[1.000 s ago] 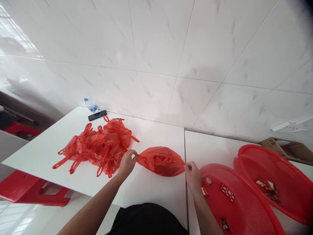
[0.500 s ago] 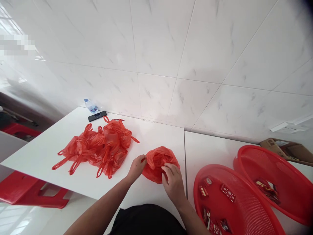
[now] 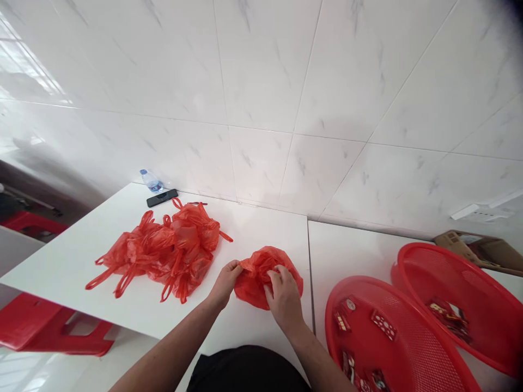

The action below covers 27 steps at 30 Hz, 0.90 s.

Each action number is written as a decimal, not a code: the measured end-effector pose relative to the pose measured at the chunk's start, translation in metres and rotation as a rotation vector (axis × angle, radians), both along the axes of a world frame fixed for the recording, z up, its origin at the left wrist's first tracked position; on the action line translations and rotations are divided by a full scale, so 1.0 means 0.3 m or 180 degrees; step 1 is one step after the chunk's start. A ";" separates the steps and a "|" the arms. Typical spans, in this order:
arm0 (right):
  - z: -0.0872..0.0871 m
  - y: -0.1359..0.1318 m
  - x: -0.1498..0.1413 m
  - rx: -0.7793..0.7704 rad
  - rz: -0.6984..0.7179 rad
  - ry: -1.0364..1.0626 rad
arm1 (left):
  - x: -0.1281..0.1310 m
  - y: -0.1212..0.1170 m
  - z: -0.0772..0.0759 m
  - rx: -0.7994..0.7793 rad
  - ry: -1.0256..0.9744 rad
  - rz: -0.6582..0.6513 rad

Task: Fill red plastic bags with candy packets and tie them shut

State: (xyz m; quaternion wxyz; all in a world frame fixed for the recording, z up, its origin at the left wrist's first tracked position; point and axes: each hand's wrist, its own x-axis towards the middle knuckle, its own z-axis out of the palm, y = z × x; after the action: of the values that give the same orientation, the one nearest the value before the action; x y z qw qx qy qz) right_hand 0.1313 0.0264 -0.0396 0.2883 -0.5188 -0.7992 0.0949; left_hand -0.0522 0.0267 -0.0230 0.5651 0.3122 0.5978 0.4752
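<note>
In front of me on the white table a red plastic bag [image 3: 255, 291] sits with its mouth gathered upward. My left hand [image 3: 226, 282] pinches the bag's left edge between thumb and fingers. Over the bag's top right, my right hand [image 3: 284, 296] has its fingers curled into the gathered plastic, gripping near the opening; the fingertips are partly hidden in the folds. What the bag contains cannot be made out. Left of my hands lies a heap of red plastic bags [image 3: 163, 250] with handle loops sticking out.
Two red plastic baskets [image 3: 363, 288] [image 3: 412, 251] holding several small red packets stand at the right. Behind them is a cardboard box [image 3: 490, 253]. A water bottle [image 3: 152, 181] and a black phone [image 3: 162, 197] lie by the tiled wall. Red stools [image 3: 41, 326] stand left, below the white table [image 3: 73, 245].
My left hand has drawn the bag's edge slightly left. My right hand has shifted a little left and up, its fingers now deeper in the gathered plastic; the bag looks wider.
</note>
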 end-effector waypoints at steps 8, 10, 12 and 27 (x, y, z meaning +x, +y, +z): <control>0.010 0.069 0.060 -0.1779 -0.0293 0.1791 | 0.018 -0.030 -0.020 0.0526 0.1102 -0.0700; 0.048 0.063 0.084 -0.2229 -0.0105 0.2453 | 0.049 -0.036 -0.048 0.0989 0.2118 -0.1092; 0.084 0.049 0.101 -0.2567 0.0101 0.2927 | 0.098 -0.035 -0.078 0.1282 0.2990 -0.1447; 0.298 -0.133 0.434 -0.1445 -0.0185 0.4459 | 0.171 0.122 -0.223 0.0921 0.4364 -0.1972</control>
State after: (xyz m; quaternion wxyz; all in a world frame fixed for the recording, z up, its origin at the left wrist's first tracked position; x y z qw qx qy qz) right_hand 0.2615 -0.0136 0.0499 0.6191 -0.4045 -0.3744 0.5594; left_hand -0.0008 0.0634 -0.0900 0.1287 0.7614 0.6316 0.0686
